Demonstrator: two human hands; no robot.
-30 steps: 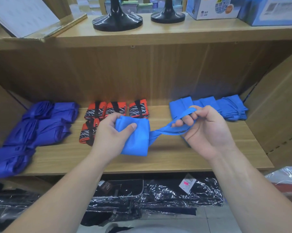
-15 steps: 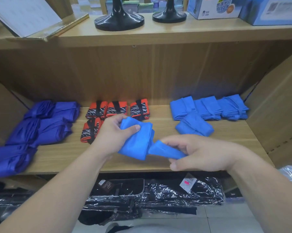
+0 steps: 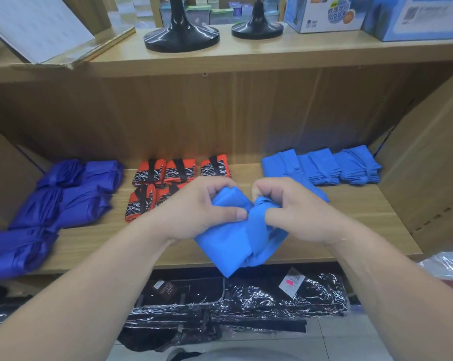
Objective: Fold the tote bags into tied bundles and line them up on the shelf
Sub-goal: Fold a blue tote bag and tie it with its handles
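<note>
I hold a folded light-blue tote bag (image 3: 235,246) above the front edge of the wooden shelf (image 3: 350,212). My left hand (image 3: 194,209) grips the bundle's left side, thumb pressed on top. My right hand (image 3: 293,209) pinches its strap at the middle, fingers curled around the fabric. Both hands touch each other over the bundle. Behind them, three tied light-blue bundles (image 3: 321,168) stand in a row at the back right; a fourth lies partly hidden behind my right hand. Several orange-and-black bundles (image 3: 178,171) sit mid-shelf, and dark-blue bundles (image 3: 63,201) lie at the left.
A cardboard panel (image 3: 428,178) leans at the shelf's right end. On the upper shelf stand two black stands (image 3: 181,35), boxes (image 3: 324,14) and an open booklet (image 3: 37,24). Black items wrapped in plastic (image 3: 233,303) lie below the shelf.
My right hand has come up and left from beneath the bundle to meet my left hand on top, wrapping the strap around the bag. The bundle now hangs lower, tilted.
</note>
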